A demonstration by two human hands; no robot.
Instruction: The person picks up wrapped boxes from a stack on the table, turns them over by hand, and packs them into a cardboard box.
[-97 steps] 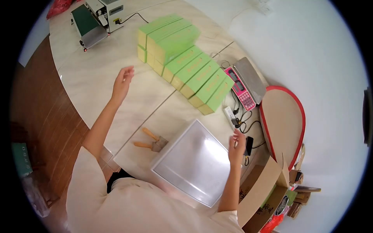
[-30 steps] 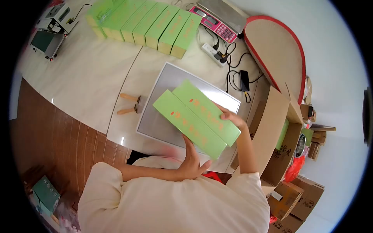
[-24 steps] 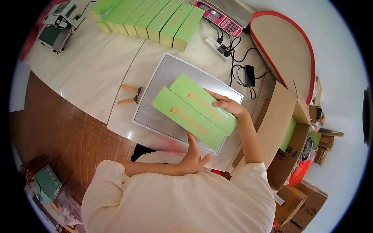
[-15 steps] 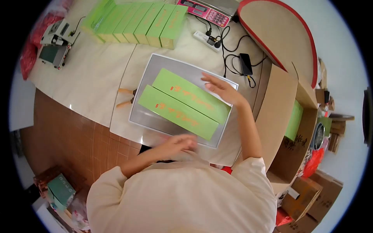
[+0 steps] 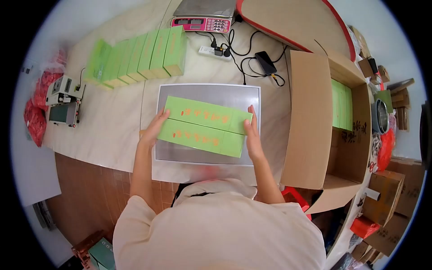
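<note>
Two long green boxes [image 5: 202,126] lie side by side, slightly tilted, over a grey flat panel with a white rim [image 5: 207,86]. My left hand [image 5: 154,128] grips their left ends, and my right hand [image 5: 253,131] presses on their right ends. The boxes are held between both palms. A row of several green boxes [image 5: 155,51] stands at the back left of the table. At the right, an open cardboard carton [image 5: 308,117] has more green boxes [image 5: 342,105] inside.
A pink scale [image 5: 202,24], a white power strip [image 5: 214,53], cables and a black phone [image 5: 265,62] are at the back. A red-edged board [image 5: 292,20] leans behind the carton. At the far left are a small machine [image 5: 65,101] and red bags [image 5: 38,114].
Both hands, apart from the boxes half a second ago, have closed on their two ends. The boxes sit straighter relative to the panel. The view has turned toward the right.
</note>
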